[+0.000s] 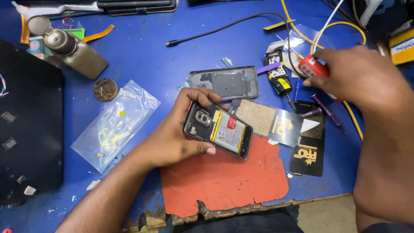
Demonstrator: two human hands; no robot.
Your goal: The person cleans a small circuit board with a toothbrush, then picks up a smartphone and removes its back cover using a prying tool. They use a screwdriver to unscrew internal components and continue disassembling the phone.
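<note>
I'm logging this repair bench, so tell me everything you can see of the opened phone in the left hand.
The opened phone is dark-framed with its back cover off, showing a camera module, a pale battery with yellow edging and a red label. It lies tilted, held in the left hand, thumb along its lower edge, above the red mat.

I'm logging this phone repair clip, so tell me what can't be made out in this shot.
Head view only:
- Red tool: mostly covered by the right hand; its kind is unclear.
- Opened phone: its underside is hidden by the left hand.
- Clear bag: contents too small to identify.
- Black mat: cut off by the left edge.
</note>
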